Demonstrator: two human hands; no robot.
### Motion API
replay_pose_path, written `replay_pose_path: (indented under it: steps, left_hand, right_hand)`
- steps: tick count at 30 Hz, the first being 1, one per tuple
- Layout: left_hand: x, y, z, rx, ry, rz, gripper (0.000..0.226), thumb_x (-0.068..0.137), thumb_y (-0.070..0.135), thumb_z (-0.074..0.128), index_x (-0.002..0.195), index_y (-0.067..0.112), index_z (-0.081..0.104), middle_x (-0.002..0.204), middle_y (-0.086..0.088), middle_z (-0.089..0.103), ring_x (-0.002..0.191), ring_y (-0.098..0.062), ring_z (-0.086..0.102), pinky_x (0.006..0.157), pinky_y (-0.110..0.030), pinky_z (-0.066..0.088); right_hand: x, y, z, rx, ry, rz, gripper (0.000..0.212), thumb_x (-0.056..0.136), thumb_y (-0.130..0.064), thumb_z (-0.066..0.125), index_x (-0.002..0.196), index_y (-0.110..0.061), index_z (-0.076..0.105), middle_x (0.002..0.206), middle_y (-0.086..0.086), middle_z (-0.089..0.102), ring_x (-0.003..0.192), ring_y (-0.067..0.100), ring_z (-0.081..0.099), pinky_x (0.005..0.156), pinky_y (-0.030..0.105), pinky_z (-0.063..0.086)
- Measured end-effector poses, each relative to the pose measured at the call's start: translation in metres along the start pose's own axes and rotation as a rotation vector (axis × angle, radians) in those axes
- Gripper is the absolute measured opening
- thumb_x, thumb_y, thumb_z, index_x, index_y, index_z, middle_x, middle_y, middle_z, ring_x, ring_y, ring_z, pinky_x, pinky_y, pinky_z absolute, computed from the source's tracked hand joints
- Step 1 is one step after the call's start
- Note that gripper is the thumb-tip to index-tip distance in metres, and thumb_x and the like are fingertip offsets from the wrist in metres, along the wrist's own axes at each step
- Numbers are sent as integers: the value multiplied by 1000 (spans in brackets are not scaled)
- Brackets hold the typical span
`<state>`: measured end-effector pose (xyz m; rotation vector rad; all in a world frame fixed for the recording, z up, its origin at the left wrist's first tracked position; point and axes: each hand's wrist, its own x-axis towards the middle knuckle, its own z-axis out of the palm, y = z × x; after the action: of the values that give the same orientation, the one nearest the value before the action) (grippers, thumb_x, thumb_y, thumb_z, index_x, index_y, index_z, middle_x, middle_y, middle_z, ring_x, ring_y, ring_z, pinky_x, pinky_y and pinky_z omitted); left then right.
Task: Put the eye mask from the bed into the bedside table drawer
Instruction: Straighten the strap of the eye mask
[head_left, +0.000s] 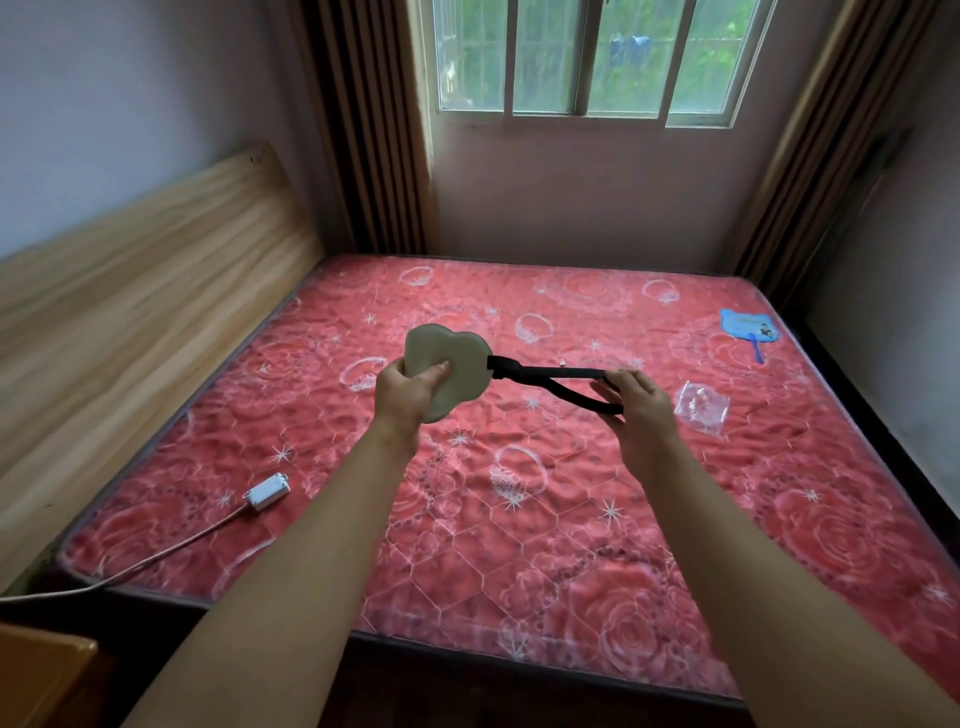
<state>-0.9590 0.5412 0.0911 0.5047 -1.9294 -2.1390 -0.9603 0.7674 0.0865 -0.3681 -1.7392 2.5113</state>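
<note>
A beige padded eye mask (457, 358) with a black elastic strap (556, 375) is held up in the air over the red quilted bed (519, 519). My left hand (408, 395) grips the lower left of the mask pad. My right hand (641, 402) holds the far loop of the strap, pulling it out to the right. An orange wooden corner (47, 675), maybe the bedside table, shows at the bottom left; no drawer is visible.
A white adapter box (267, 491) with a cable lies on the bed's left side. A clear plastic bag (701, 405) lies at right, a blue hand fan (748, 330) further back. The wooden headboard (130, 291) runs along the left; a window (587, 57) and curtains stand behind.
</note>
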Motion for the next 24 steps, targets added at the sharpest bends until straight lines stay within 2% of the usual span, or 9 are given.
replay_pose_path:
  steps: [4, 8, 11, 13, 18, 22, 24]
  left_hand:
    - [1, -1, -17, 34, 87, 17, 30, 80, 10, 65, 107, -2, 57, 94, -14, 61, 82, -27, 59, 60, -28, 50]
    - [2, -3, -36, 92, 178, 31, 28, 80, 9, 65, 104, -2, 59, 86, -9, 61, 74, -23, 59, 45, -19, 51]
    - [8, -2, -55, 91, 288, 36, 28, 79, 7, 65, 103, -5, 61, 91, -12, 62, 80, -25, 58, 61, -29, 49]
    - [12, -1, -69, 55, 355, 34, 25, 79, 6, 65, 101, -5, 62, 90, -12, 61, 80, -25, 57, 65, -31, 47]
    - [17, 1, -95, 106, 313, 55, 23, 79, 11, 66, 97, -2, 63, 89, -11, 62, 80, -25, 58, 68, -32, 47]
    - [20, 8, -133, 58, 318, 38, 24, 77, 17, 69, 96, 4, 64, 77, -3, 63, 68, -17, 59, 56, -24, 48]
    - [19, 10, -158, 50, 333, 38, 18, 76, 19, 70, 89, 8, 65, 75, 0, 63, 68, -16, 60, 57, -25, 50]
  right_hand:
    - [1, 9, 2, -4, 51, 20, 25, 90, -9, 46, 67, -16, 50, 80, 0, 60, 80, 9, 60, 73, 28, 47]
    - [1, 24, 14, 0, 100, 67, 23, 91, -7, 45, 69, -16, 50, 79, 1, 60, 79, 11, 60, 80, 34, 48]
    - [3, 27, 27, 14, 120, 63, 23, 91, -6, 45, 69, -14, 50, 77, 3, 59, 78, 11, 59, 80, 33, 50]
    - [5, 30, 39, 26, 119, 51, 23, 90, -6, 46, 68, -12, 50, 76, 5, 58, 78, 14, 58, 77, 32, 52]
    - [2, 49, 90, -26, -98, 110, 21, 90, -6, 45, 71, -11, 51, 80, 7, 61, 82, 16, 62, 76, 33, 51]
    - [1, 65, 131, -72, -220, 179, 16, 90, -7, 46, 76, -11, 53, 84, 9, 63, 85, 22, 63, 78, 33, 51]
    - [1, 74, 150, -117, -281, 200, 15, 90, -7, 48, 77, -10, 55, 84, 9, 63, 84, 20, 63, 78, 33, 51]
